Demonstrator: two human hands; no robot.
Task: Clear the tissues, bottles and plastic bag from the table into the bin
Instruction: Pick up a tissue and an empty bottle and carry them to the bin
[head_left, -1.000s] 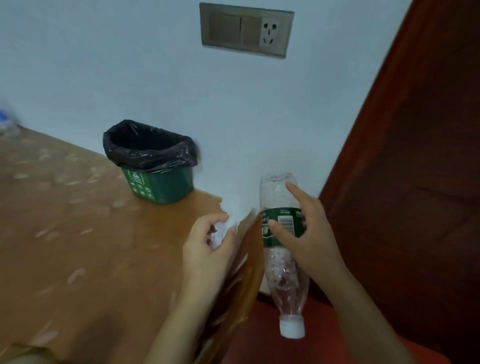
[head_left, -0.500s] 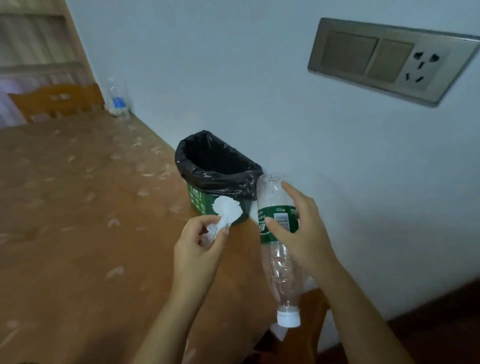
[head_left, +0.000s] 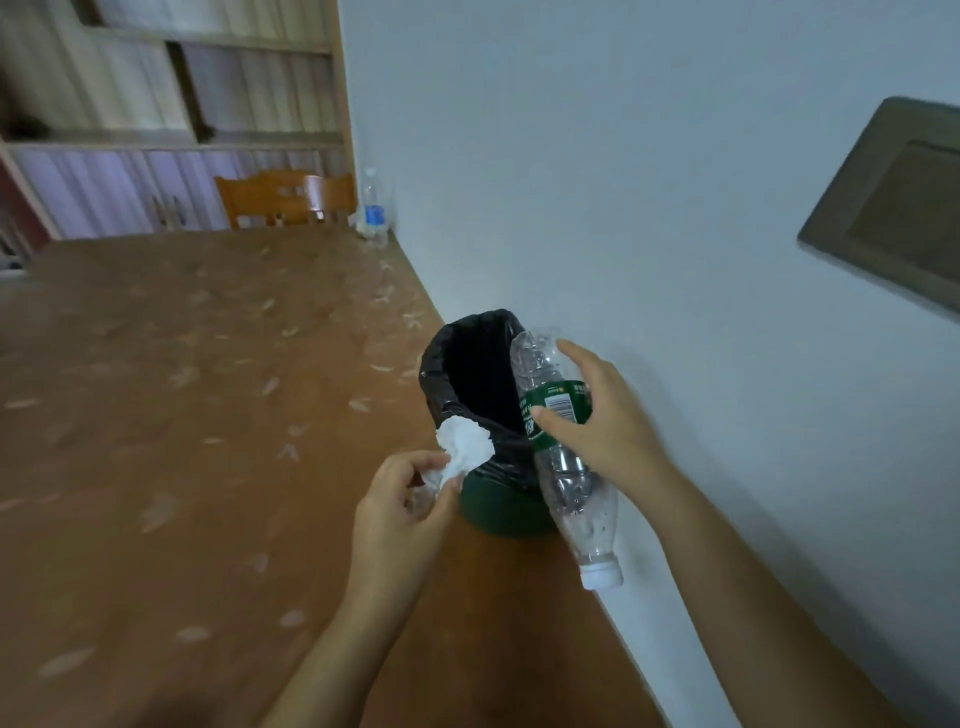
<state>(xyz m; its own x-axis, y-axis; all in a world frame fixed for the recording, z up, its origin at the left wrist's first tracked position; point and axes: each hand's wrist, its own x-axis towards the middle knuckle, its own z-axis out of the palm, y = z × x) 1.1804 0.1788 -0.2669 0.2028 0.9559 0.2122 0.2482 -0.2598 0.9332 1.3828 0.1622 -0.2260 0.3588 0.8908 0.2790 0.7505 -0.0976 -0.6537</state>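
Bin (head_left: 470, 364) opens just beyond both hands; left hand (head_left: 402, 512) pinches tissue (head_left: 464, 441), right hand (head_left: 605, 423) holds bottle (head_left: 563, 457) cap-down beside the rim.

two bare forearms, left hand (head_left: 400, 512) and right hand (head_left: 605, 428), no sleeves, rings or watch in view

two bottles (head_left: 563, 457) (head_left: 373, 213), one tissue (head_left: 464, 446), one bin (head_left: 483, 415)

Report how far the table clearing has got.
Done: nothing shows as binned; the bin's inside looks dark. In hand: the left hand pinches a crumpled tissue at the rim, and the right hand holds an empty bottle cap-down beside it. Left: another bottle stands at the table's far end.
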